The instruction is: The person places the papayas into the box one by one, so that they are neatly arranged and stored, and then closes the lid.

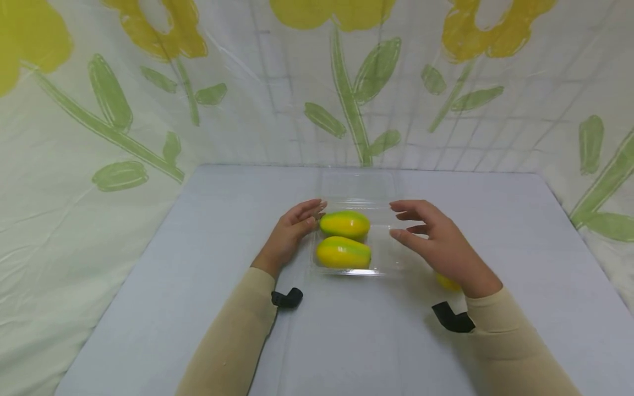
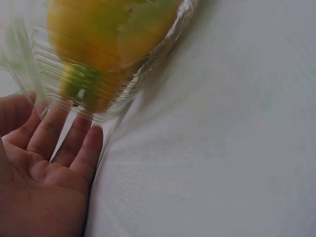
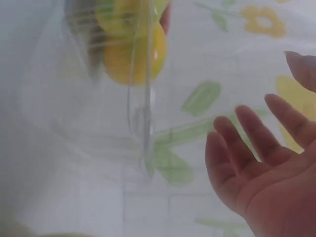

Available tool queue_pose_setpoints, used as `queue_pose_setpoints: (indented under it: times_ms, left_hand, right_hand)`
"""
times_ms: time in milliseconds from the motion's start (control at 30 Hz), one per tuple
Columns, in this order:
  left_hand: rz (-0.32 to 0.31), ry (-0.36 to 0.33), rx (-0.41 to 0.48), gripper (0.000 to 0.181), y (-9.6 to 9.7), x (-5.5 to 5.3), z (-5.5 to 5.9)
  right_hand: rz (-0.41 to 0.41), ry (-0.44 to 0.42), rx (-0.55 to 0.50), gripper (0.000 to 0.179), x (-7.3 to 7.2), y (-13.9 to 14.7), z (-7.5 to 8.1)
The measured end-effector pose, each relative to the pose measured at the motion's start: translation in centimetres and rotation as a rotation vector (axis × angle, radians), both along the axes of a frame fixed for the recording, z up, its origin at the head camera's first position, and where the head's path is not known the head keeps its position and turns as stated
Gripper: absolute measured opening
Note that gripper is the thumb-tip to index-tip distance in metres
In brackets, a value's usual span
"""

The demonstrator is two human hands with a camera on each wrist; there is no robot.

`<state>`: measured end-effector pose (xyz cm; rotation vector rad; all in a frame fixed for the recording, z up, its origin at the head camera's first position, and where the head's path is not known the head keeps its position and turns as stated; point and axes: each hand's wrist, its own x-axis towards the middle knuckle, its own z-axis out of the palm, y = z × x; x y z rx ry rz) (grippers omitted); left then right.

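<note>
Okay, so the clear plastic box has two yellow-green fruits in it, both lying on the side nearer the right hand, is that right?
Not quite. The clear plastic box does have two yellow-green fruits in it, but both lie on the side nearer the left hand, as the head view shows.

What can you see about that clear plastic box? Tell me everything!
The clear, rectangular plastic box looks thin and shiny, with ribbed walls. It sits upright on the pale table, its see-through lid folded open at the far side. Two yellow-green oval fruits lie side by side toward its left; its right part holds none. The left hand touches its left end; the right hand hovers apart.
</note>
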<state>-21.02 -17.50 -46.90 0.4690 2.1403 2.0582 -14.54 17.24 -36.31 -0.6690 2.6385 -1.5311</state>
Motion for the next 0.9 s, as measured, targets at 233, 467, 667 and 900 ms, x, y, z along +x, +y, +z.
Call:
queue_pose_setpoints:
  times_ms: [233, 467, 667, 900]
  left_hand:
    - [0.001, 0.003, 0.004, 0.047, 0.0, 0.0, 0.0]
    - [0.006, -0.006, -0.008, 0.046, 0.1, 0.1, 0.2]
    - [0.006, -0.011, -0.011, 0.046, 0.1, 0.2, 0.2]
    - [0.007, -0.011, 0.0, 0.046, 0.0, 0.1, 0.1]
  right_hand:
    - [-0.042, 0.023, -0.01, 0.047, -0.2, 1.6, 0.6]
    - [-0.09, 0.045, 0.002, 0.042, -0.3, 2.9, 0.8]
    - [-0.109, 0.032, -0.004, 0.041, -0.2, 4.0, 0.9]
    - [-0.146, 0.007, 0.046, 0.045, -0.2, 5.4, 0.7]
